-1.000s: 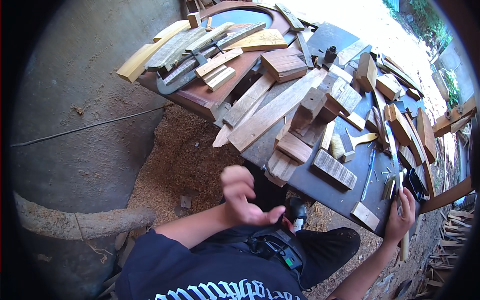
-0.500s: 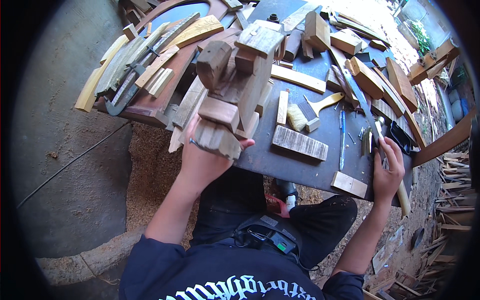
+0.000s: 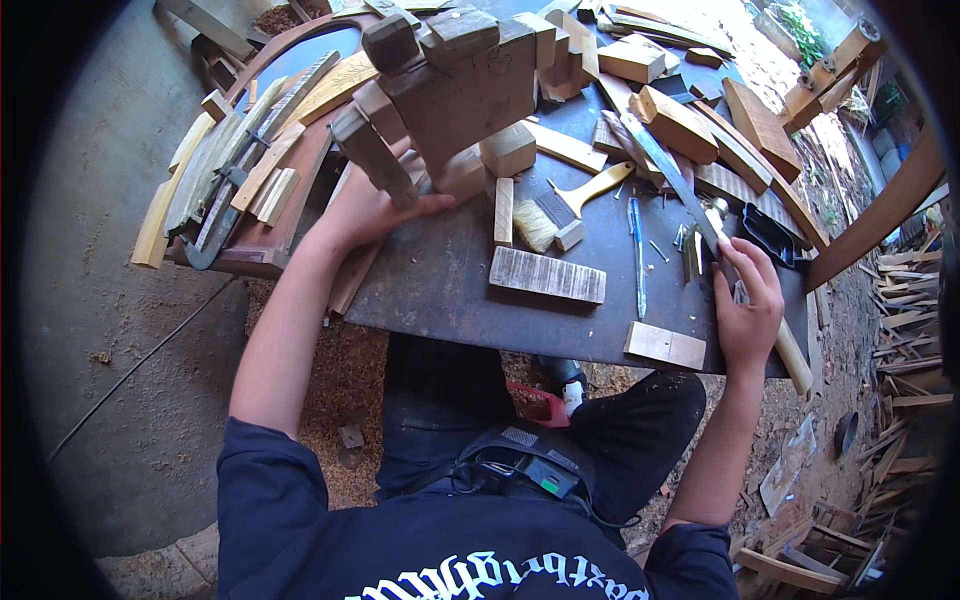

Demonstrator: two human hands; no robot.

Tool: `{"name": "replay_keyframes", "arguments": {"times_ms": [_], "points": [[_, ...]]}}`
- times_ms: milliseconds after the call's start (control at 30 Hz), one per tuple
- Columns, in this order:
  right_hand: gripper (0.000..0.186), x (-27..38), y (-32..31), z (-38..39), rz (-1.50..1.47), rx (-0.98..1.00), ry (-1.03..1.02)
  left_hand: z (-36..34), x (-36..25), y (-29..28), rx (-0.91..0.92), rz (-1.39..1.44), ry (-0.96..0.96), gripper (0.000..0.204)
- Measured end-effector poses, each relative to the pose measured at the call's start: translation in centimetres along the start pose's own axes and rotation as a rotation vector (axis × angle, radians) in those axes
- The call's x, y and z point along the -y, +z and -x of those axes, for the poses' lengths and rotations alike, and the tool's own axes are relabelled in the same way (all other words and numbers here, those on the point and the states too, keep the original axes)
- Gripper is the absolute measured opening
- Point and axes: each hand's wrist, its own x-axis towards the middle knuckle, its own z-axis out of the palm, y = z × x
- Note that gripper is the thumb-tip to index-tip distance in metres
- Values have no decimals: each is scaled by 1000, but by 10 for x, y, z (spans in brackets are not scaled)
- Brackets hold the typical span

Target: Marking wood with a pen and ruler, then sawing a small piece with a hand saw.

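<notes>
The left hand (image 3: pixel 365 212) grips a wooden block assembly (image 3: pixel 450 95) (tilted) on the dark worktop (image 3: pixel 440 290). The right hand (image 3: pixel 748 305), right of a paintbrush (image 3: pixel 562 212), is closed around a wooden handle (image 3: pixel 790 355).

Two hands: left hand (image 3: pixel 365 210) on a wooden block figure (image 3: pixel 450 95), right hand (image 3: pixel 748 305) on a wooden handle (image 3: pixel 790 355). One paintbrush (image 3: pixel 565 210). One blue pen (image 3: pixel 637 255). One long metal blade (image 3: pixel 675 180). One flat striped wood piece (image 3: pixel 547 275). One small pale wood block (image 3: pixel 666 346). One dark tabletop (image 3: pixel 440 290). Many more wood scraps, too many to count.
</notes>
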Motion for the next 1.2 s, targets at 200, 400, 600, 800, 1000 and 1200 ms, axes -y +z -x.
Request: {"name": "replay_keyframes", "arguments": {"times_ms": [200,400,600,800,1000,1200], "points": [[36,-3,-1,1,32,-7,-10,-33,22,2,85,4,-141,57],[36,-3,1,1,19,-13,-28,-43,38,16,17,173,-86,57],[36,0,0,2,20,-2,-15,-37,25,10,0,238,-114,61],[37,-1,0,2,18,-11,-19,-40,31,10,37,263,-181,59],[37,-2,-3,3,29,-2,-23,-40,22,7,138,104,-96,69],[37,-1,-1,3,25,-7,-28,-38,46,19,58,198,-23,61]]}}
